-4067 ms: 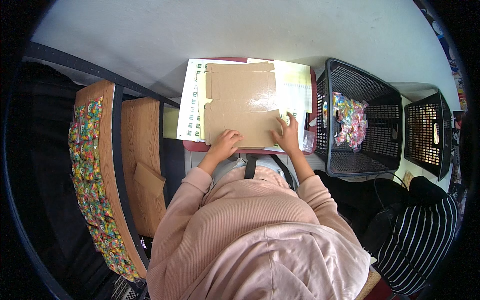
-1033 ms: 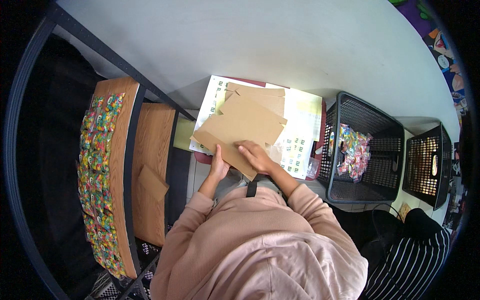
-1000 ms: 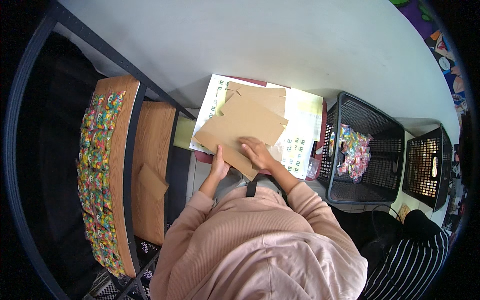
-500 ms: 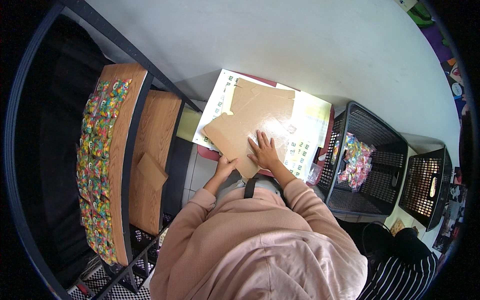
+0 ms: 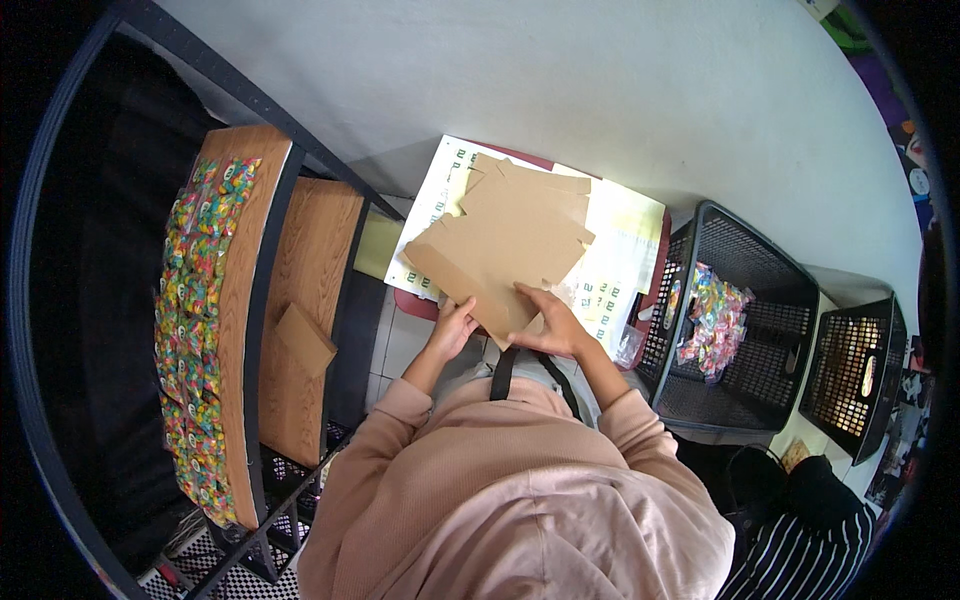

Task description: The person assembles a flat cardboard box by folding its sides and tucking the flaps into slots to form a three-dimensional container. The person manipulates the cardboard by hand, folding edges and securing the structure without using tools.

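Note:
A flat brown cardboard box blank (image 5: 490,255) with slits along its edges lies tilted across the small table, its near corner toward my body. My left hand (image 5: 453,328) grips its near left edge, thumb on top. Around the near right edge, my right hand (image 5: 550,322) is closed, with the thumb over the board and some fingers hidden below. Beneath its far side another cardboard blank (image 5: 560,185) shows. Both rest on a white sheet with green print (image 5: 635,220) that covers most of the red-edged table.
At the right stands a black mesh crate (image 5: 740,300) holding packs of colourful sweets (image 5: 712,325), with a smaller black basket (image 5: 850,375) beyond. To the left, a wooden shelf (image 5: 240,400) carries several bags of candy (image 5: 190,350); a cardboard piece (image 5: 306,340) lies on the lower shelf.
My right hand has gone from lying spread on the cardboard to gripping its near right edge. The upper blank has turned and lifted slightly, covering more of the one below.

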A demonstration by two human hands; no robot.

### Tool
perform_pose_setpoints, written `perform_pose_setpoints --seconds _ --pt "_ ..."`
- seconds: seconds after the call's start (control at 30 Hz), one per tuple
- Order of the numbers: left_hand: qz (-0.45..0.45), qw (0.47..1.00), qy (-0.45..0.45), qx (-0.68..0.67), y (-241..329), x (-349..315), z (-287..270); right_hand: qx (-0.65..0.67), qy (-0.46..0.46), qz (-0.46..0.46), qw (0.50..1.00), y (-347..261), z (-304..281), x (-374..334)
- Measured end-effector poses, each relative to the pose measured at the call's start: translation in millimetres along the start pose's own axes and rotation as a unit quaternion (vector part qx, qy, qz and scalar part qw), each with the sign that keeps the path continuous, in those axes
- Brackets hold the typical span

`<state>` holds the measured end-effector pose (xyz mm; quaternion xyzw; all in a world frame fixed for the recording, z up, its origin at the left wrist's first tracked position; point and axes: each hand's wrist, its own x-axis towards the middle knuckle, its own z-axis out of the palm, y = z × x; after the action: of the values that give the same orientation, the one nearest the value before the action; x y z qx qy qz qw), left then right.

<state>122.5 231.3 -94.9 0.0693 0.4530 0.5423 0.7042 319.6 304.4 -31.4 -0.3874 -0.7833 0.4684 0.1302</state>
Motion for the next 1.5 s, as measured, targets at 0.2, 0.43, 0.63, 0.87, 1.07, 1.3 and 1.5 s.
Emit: perform_pose_setpoints --seconds 0.2,0.43,0.63,0.87,1.07,1.3,1.5 --pt "-0.069 0.977 -0.136 0.147 14.2 -18.2 25.6 -0.104 0.071 -0.011 0.992 -18.0 6.7 -7.2" --pt "0.373 0.751 0.058 0.542 55.3 -9.2 -42.1 -0.120 0.060 -0.084 0.987 -28.7 -27.3 -59.1" --pt "0.399 0.550 -0.245 0.691 99.9 -16.5 -16.6 -0.174 0.022 -0.164 0.971 -12.8 -23.4 -98.2" --pt "0.330 0.542 -0.356 0.685 71.8 -1.0 -29.2 -0.152 0.022 -0.180 0.972 5.3 -13.6 -108.3" --pt "0.285 0.592 -0.350 0.667 71.3 -4.4 -26.4 -0.261 0.080 -0.092 0.958 45.0 -43.6 -113.4" --pt "0.323 0.573 -0.362 0.661 70.1 0.0 -25.7 -0.228 0.071 -0.138 0.961 55.5 -17.8 -92.4" --pt "0.290 0.545 -0.402 0.676 78.4 18.7 -14.1 -0.142 0.064 -0.069 0.985 68.5 -11.0 -91.9"
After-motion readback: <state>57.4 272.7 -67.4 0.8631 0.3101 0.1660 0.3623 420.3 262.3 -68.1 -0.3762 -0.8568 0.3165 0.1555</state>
